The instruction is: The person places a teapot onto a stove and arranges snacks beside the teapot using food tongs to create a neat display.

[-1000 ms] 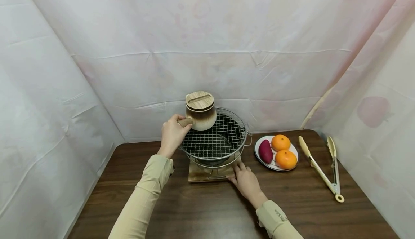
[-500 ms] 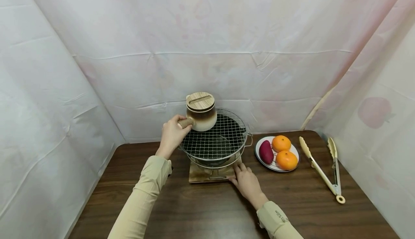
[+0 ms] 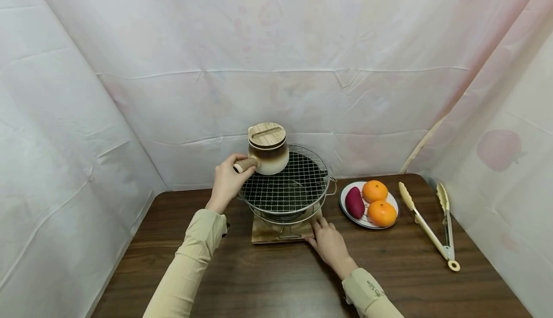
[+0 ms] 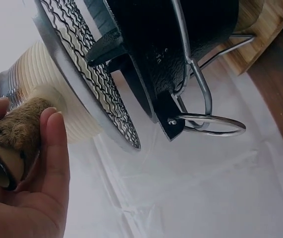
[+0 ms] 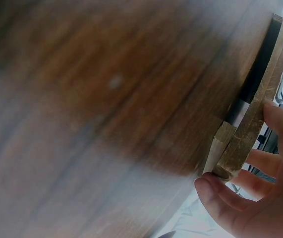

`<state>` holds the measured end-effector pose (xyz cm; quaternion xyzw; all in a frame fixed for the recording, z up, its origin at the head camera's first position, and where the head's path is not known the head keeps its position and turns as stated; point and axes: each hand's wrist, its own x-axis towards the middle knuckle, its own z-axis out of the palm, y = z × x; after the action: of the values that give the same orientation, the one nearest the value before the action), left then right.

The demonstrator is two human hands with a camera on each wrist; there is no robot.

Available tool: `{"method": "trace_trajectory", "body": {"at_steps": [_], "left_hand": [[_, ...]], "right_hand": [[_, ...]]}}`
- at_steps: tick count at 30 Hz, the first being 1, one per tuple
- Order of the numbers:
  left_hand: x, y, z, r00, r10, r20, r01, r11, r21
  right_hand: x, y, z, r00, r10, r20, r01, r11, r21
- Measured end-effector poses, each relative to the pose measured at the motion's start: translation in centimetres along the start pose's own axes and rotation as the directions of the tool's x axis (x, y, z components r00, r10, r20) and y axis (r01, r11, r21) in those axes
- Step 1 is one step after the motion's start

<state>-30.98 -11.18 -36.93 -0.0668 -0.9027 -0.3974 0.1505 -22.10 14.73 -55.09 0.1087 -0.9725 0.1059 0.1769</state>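
In the head view, a cream-and-brown side-handled teapot (image 3: 273,162) with a wooden lid (image 3: 267,135) stands on the round wire grill rack (image 3: 298,186). My left hand (image 3: 227,179) holds its hollow handle (image 4: 20,126), wrapped in brown fibre, between thumb and fingertips; the handle's end sticks out of the grip. Under the rack is a dark stove bowl (image 4: 181,34) on a wooden base board (image 3: 263,235). My right hand (image 3: 330,245) grips the board's front right corner; in the right wrist view its fingers (image 5: 275,116) lie on either side of that corner.
Right of the stove, a white plate (image 3: 363,222) bears a purple sweet potato (image 3: 355,203) and two oranges (image 3: 382,213). Tongs (image 3: 432,231) lie spread at the table's right side. A pale curtain (image 3: 276,78) stands close behind the stove.
My left hand's fingers have shifted back slightly on the teapot handle, so more of its end shows. The teapot and my right hand stay in place.
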Motion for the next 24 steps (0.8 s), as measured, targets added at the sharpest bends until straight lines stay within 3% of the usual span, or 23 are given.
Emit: {"method": "trace_trajectory", "body": {"at_steps": [16, 24], "left_hand": [[-0.9, -0.8, -0.4, 0.999, -0.029, 0.021, 0.03, 0.998, -0.049], [-2.4, -1.6, -0.9, 0.999, 0.0, -0.032, -0.002, 0.999, -0.044]], "right_hand": [[-0.1, 0.1, 0.2, 1.0, 0.0, 0.008, 0.0, 1.0, 0.001], [0.0, 0.1, 0.2, 1.0, 0.002, 0.006, -0.002, 1.0, 0.011]]}}
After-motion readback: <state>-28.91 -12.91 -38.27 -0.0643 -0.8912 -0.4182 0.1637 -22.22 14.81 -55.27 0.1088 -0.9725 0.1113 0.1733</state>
